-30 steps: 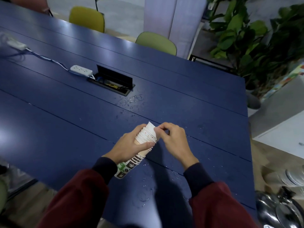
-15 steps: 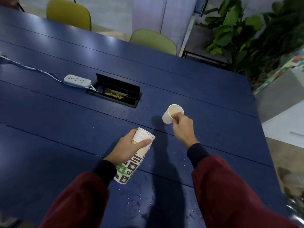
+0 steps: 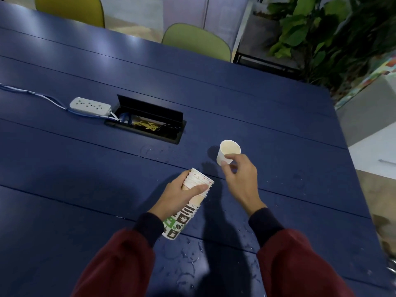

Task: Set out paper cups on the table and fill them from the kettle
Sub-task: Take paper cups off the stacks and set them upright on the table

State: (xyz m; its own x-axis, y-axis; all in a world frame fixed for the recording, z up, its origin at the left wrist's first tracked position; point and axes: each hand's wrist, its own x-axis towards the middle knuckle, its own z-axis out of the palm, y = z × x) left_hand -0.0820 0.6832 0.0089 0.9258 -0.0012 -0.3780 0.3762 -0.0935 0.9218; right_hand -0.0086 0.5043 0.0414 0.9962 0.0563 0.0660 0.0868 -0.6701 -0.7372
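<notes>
A single white paper cup [image 3: 228, 149] stands upright on the blue table [image 3: 85, 179], right of centre. My right hand [image 3: 240, 179] is just behind it, with thumb and forefinger pinching the cup's near side low down. To the left, my left hand [image 3: 177, 196] grips a tilted stack of paper cups [image 3: 176, 224], whose bottom cup carries a green and black print. The stack's open end points toward the single cup. No kettle is visible.
A white power strip [image 3: 91, 106] and its cable lie at the left, beside an open black cable box [image 3: 147, 123] set into the tabletop. Water droplets [image 3: 188, 260] spot the near table. Green chairs [image 3: 197, 43] and a leafy plant [image 3: 321, 35] stand beyond the far edge.
My right hand pulled one cup off the stack, carried it forward and right, and stood it upright on the table. My left hand kept hold of the stack.
</notes>
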